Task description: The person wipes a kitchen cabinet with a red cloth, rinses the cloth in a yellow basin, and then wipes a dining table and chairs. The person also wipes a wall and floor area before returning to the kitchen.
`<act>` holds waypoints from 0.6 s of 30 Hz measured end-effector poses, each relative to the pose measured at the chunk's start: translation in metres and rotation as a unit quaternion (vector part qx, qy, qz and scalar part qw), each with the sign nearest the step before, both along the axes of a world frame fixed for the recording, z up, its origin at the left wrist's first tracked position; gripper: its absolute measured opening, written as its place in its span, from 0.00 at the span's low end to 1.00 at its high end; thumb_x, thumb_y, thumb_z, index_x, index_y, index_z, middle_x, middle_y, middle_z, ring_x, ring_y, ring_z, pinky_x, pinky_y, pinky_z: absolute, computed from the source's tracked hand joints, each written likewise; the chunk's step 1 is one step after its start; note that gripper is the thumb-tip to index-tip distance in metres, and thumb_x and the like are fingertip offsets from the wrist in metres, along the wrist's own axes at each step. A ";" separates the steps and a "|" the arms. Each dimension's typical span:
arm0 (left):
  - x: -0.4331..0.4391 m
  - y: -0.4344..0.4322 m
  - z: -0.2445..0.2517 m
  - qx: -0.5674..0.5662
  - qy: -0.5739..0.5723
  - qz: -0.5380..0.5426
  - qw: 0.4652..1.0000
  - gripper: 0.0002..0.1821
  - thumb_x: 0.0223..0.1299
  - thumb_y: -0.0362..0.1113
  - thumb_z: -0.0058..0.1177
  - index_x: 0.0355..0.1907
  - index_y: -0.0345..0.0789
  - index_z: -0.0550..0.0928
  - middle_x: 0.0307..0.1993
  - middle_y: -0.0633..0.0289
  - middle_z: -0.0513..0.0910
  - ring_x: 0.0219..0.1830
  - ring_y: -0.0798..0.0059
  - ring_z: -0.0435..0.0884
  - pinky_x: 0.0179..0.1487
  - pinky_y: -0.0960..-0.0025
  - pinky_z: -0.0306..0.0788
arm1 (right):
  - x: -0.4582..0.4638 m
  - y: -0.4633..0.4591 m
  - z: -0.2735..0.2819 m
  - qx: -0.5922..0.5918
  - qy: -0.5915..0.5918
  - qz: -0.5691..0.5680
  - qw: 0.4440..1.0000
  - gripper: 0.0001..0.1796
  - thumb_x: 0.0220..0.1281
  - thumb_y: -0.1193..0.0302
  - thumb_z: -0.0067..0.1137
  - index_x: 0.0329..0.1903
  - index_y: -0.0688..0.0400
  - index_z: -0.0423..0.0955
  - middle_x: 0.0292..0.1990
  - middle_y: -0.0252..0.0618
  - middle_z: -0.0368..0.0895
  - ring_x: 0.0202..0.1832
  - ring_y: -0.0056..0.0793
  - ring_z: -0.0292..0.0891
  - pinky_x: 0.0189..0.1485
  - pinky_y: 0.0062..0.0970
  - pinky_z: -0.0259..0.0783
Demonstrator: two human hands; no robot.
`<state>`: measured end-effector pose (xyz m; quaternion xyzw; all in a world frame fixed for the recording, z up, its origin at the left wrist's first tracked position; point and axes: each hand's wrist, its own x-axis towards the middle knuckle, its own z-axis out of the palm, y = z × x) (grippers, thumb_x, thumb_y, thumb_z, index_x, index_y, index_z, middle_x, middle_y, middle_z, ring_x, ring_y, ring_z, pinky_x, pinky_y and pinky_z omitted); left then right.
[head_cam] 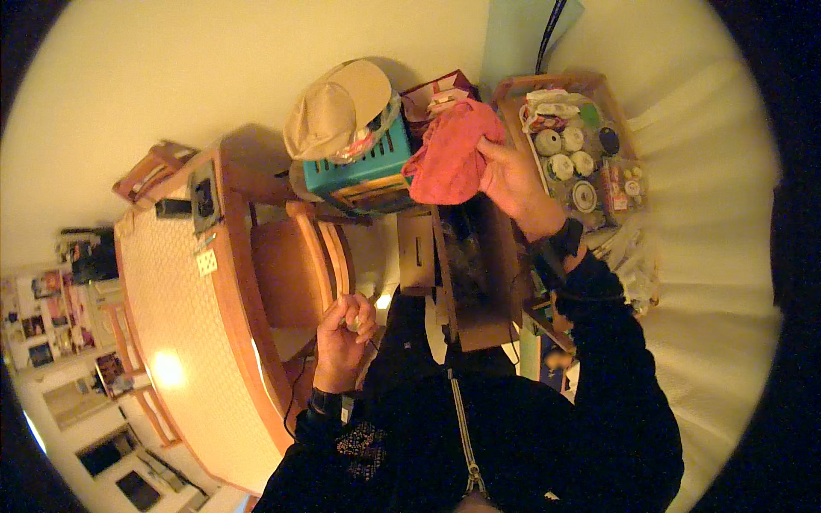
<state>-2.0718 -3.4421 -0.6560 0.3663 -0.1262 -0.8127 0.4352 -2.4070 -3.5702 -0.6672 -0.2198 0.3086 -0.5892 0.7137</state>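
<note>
My right hand (513,183) grips a bunched red cloth (452,157) by its right side, thumb on top. The cloth hangs above an open cardboard box (484,276) with dark contents, beside a teal plastic basket (365,163). A beige cap (337,109) lies on the basket, over some clear plastic wrapping. My left hand (346,340) is raised with curled fingers near a wooden chair (288,269). A pale spot shows between those fingers, too small to identify.
At right, a wooden-rimmed tray (551,80) holds several round-lidded containers and a plastic bag. Behind the cloth stands a red paper bag (417,96). A long table (179,308) with a patterned cover runs along the left, bearing a power strip (207,263).
</note>
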 end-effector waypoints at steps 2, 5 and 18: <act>-0.004 0.035 0.015 -0.012 0.006 0.016 1.000 0.21 0.73 0.45 0.48 0.23 0.38 0.66 0.26 0.61 0.69 0.23 0.77 0.64 0.21 0.79 0.56 | 0.017 0.036 0.027 -0.021 -0.103 0.028 0.994 0.25 0.73 0.60 0.52 0.67 0.55 0.65 0.63 0.36 0.75 0.64 0.34 0.72 0.65 0.44 0.70; -0.016 0.087 0.036 -0.025 -0.043 0.021 0.999 0.20 0.73 0.44 0.49 0.24 0.37 0.67 0.25 0.64 0.67 0.22 0.80 0.63 0.21 0.80 0.54 | 0.029 0.088 0.056 -0.066 -0.115 -0.002 0.991 0.25 0.73 0.62 0.52 0.67 0.53 0.64 0.63 0.35 0.74 0.65 0.34 0.70 0.67 0.44 0.68; -0.009 0.207 0.050 -0.005 -0.208 -0.049 0.977 0.12 0.69 0.39 0.57 0.52 0.39 0.81 0.17 0.78 0.69 0.14 0.91 0.59 0.17 0.82 0.50 | 0.101 0.299 0.072 -0.027 0.151 0.257 0.954 0.34 0.57 0.71 0.67 0.66 0.62 0.67 0.58 0.38 0.78 0.61 0.30 0.74 0.67 0.34 0.65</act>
